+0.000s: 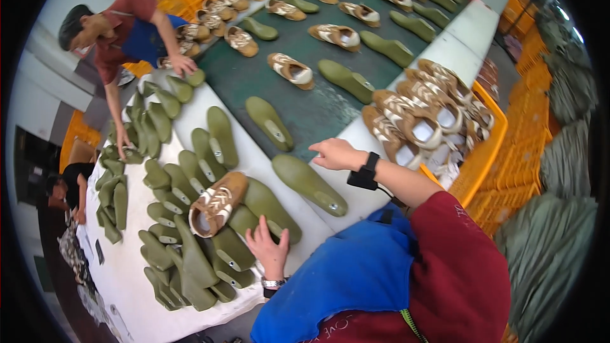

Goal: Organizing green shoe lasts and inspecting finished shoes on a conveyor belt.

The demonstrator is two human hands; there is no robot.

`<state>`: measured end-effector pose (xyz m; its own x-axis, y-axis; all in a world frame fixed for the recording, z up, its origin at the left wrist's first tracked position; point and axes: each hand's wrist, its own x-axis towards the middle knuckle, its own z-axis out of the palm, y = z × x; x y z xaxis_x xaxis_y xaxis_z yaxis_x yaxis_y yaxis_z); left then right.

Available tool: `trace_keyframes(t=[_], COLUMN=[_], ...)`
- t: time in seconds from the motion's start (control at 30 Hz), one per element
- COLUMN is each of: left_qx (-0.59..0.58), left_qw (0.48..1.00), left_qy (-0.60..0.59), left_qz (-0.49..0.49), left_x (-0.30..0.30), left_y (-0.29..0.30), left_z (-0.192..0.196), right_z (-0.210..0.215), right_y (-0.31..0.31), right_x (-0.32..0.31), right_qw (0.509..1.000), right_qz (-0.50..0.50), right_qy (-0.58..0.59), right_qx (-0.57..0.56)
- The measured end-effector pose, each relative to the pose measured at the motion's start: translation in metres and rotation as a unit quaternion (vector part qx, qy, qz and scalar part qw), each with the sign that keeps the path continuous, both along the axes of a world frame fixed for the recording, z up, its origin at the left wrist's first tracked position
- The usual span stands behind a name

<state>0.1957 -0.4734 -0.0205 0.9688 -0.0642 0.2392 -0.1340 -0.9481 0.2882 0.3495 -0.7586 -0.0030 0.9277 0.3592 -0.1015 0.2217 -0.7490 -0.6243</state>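
My left hand (269,254), fingers spread, is at the heel end of a green shoe last (270,203); whether it presses on it I cannot tell. Just beyond that hand, a brown suede shoe with pale laces (219,202) rests on a heap of green lasts (190,260). My right hand (340,154) is stretched out at the conveyor's near edge with its index finger extended and nothing held. Below it, a single green last (309,184) lies on the white table edge. Another last (269,122) lies on the dark green belt (260,67) near its fingertips.
Brown shoes and green lasts line the belt in rows. To the right, a yellow crate (489,146) is piled with brown shoes (419,101). Across the white table (136,216), a co-worker (136,32) handles lasts with both hands. Another person sits farther left. Grey-green sheeting (540,260) hangs at far right.
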Motion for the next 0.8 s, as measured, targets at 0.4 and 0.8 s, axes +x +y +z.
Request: trace_keyframes(t=[0.4,0.8], left_qx=[-0.016,0.101], left_qw=[1.000,0.984], left_qy=[-0.024,0.019], left_qz=[-0.008,0.144], left_x=[0.039,0.058], left_y=[0.037,0.139], left_z=[0.035,0.032], right_z=[-0.020,0.067], right_y=[-0.136,-0.076], right_x=[-0.147,-0.129], right_qw=[0.948,0.979], right_qz=[-0.209,-0.130], right_qy=[0.027,-0.128], right_qx=[-0.240,-0.089])
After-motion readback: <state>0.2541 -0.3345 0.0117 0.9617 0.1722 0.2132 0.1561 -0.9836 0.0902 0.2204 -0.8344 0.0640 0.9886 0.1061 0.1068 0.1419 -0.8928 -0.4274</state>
